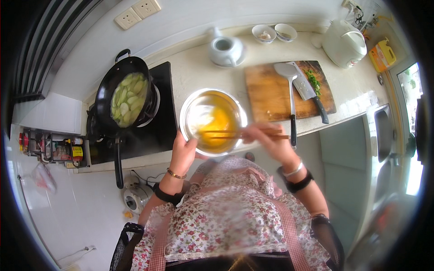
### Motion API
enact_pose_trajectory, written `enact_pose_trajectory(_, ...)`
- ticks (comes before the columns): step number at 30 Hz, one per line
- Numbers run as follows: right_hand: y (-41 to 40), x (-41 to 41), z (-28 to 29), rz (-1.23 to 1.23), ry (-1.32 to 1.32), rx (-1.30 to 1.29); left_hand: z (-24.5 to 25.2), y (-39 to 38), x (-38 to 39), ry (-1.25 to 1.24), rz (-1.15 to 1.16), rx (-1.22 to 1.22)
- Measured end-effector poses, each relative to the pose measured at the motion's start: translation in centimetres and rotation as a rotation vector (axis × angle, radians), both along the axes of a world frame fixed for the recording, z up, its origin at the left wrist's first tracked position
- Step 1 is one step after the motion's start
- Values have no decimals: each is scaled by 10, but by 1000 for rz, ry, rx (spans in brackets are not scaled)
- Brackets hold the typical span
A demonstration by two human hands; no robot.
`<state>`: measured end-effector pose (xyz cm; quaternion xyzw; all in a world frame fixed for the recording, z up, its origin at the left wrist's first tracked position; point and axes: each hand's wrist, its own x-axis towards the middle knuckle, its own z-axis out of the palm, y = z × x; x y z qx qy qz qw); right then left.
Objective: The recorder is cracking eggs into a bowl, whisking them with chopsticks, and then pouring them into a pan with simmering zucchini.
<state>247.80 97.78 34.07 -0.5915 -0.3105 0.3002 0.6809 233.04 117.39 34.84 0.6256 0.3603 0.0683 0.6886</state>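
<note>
My left hand (184,151) grips the near left rim of a stainless steel bowl (187,111), which is tilted over the counter's front edge. Yellow beaten egg (222,123) lies in the bowl, blurred by motion. In my right hand (269,140) is a pair of wooden chopsticks (234,134), their tips down in the egg; the fingers are blurred too. To the left, a black wok (105,91) holds sliced green vegetable pieces (129,98) in liquid on the stove.
A wooden cutting board (264,91) at the right bears a metal spatula (291,91), a cleaver (305,86) and chopped greens (312,81). Behind are a pale teapot (225,52) and two small bowls (263,34). The wok's handle (118,166) juts past the counter's front edge.
</note>
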Motion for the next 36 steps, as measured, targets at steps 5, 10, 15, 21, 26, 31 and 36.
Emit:
enact_pose_trajectory(5,-9,10,1,-196,-102,-30,10,2,2,-2,18,-12)
enact_pose_trajectory(10,-12,3,7,3,36,-65,6,2,0,26,7,-44)
enact_pose_trajectory(15,-17,22,-11,-308,65,-38,12,0,3,-14,20,-59)
enact_pose_trajectory(21,-18,25,-24,-400,99,53,11,0,3,55,19,-73)
enact_pose_trajectory(26,-32,34,-24,-60,335,-33,5,2,0,32,23,-67)
enact_pose_trajectory(31,-24,31,-30,-271,119,-35,0,3,0,43,13,-12)
enact_pose_trajectory(36,-22,33,-32,-201,225,-18,0,3,0,40,44,-9)
